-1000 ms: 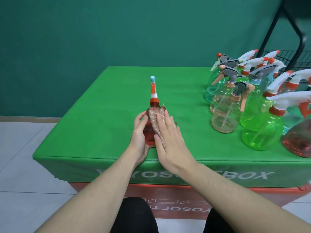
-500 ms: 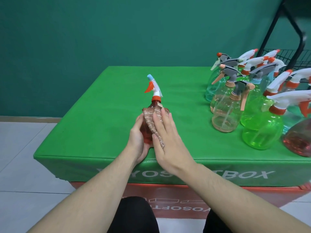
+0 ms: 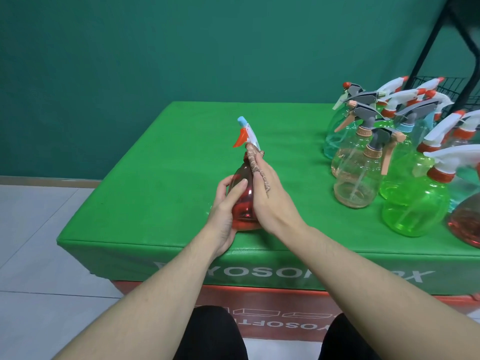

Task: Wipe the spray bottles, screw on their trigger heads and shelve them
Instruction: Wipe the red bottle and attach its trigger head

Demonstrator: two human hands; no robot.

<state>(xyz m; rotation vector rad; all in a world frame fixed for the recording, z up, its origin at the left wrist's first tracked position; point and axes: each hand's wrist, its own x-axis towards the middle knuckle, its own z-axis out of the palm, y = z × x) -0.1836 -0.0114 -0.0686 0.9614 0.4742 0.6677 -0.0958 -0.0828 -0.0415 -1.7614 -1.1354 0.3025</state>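
Note:
A red spray bottle [image 3: 242, 201] with a white trigger head [image 3: 246, 132] stands near the front edge of the green table [image 3: 155, 183]. My left hand [image 3: 226, 203] grips the bottle's left side, thumb across its front. My right hand [image 3: 270, 196] presses a brown cloth [image 3: 255, 162] with straight fingers against the bottle's right side and neck. The cloth hides the collar.
Several spray bottles with heads on stand at the table's right: peach [image 3: 355, 178], green [image 3: 415, 203], teal [image 3: 335, 133], and a red one [image 3: 467, 224] at the frame edge. A black wire shelf [image 3: 441, 84] stands behind them. Tiled floor lies to the left.
The bottle has turned so its nozzle now points left. My right hand slid the cloth up from the bottle's belly to its neck and right side, baring the red front.

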